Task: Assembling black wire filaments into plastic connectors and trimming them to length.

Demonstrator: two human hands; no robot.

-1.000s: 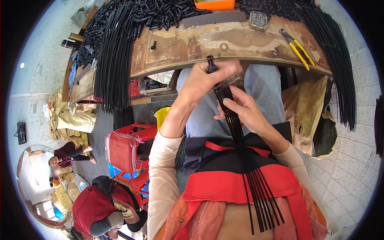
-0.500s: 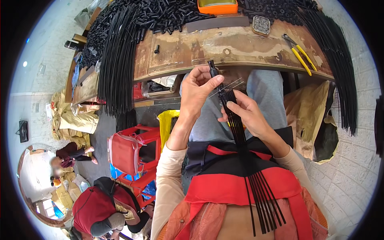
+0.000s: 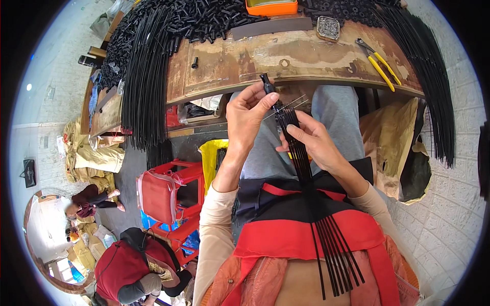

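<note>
My left hand [image 3: 244,120] pinches a black plastic tube fitting [image 3: 266,84] between thumb and fingers, its narrow end pointing up and away. Below the fitting, a bundle of thin black rods [image 3: 302,162], like umbrella ribs, runs down over my lap. My right hand [image 3: 312,138] is closed around the upper part of this bundle, with the thumb lying across it. Thin metal wire [image 3: 297,101] sticks out to the right where the rods meet the fitting. The lower ends of the rods fan out over my red and black apron [image 3: 270,234]. How rods and fitting join is too small to tell.
On the wooden bench [image 3: 245,58] lie yellow-handled pliers [image 3: 380,64], a tin of small metal pieces [image 3: 327,28] and one loose fitting [image 3: 195,62]. Fittings heap behind; rod bundles [image 3: 145,86] hang at both sides. A red stool [image 3: 158,196] and another person [image 3: 127,265] are at left.
The view has shifted slightly, so the bench sits a little further left and up. Both hands keep nearly the same grip on the fitting and the rods.
</note>
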